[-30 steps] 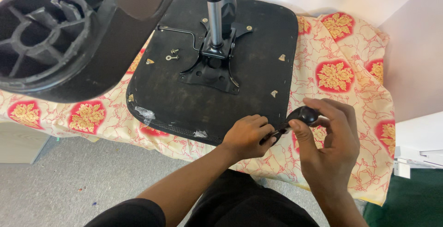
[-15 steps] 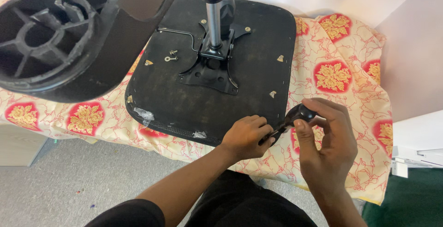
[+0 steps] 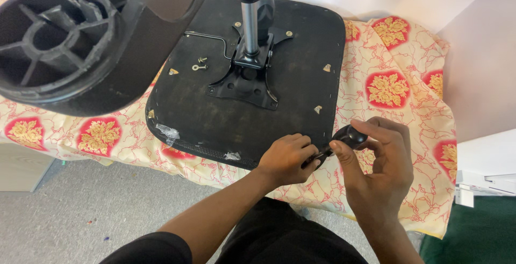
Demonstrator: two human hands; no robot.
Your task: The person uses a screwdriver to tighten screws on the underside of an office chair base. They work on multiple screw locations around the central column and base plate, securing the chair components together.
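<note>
An upturned black chair seat point(image 3: 215, 113) lies on a patterned cloth, with its metal post point(image 3: 250, 17) and mounting plate point(image 3: 244, 78) pointing up. My right hand point(image 3: 376, 167) grips the black handle of a screwdriver point(image 3: 344, 136) just off the seat's near right edge. My left hand point(image 3: 287, 159) is closed around the tool's front end, by the seat's rim. Two loose bolts point(image 3: 200, 63) rest on the seat left of the plate.
A black chair base point(image 3: 70, 44) looms at the top left, partly over the seat. The yellow and red cloth point(image 3: 398, 81) covers a low surface. Grey carpet point(image 3: 80, 215) lies below. A white wall and white furniture point(image 3: 484, 156) stand at the right.
Both hands stay at the seat's near right edge. My right hand has shifted its hold on the screwdriver handle slightly; the seat and base have not moved.
</note>
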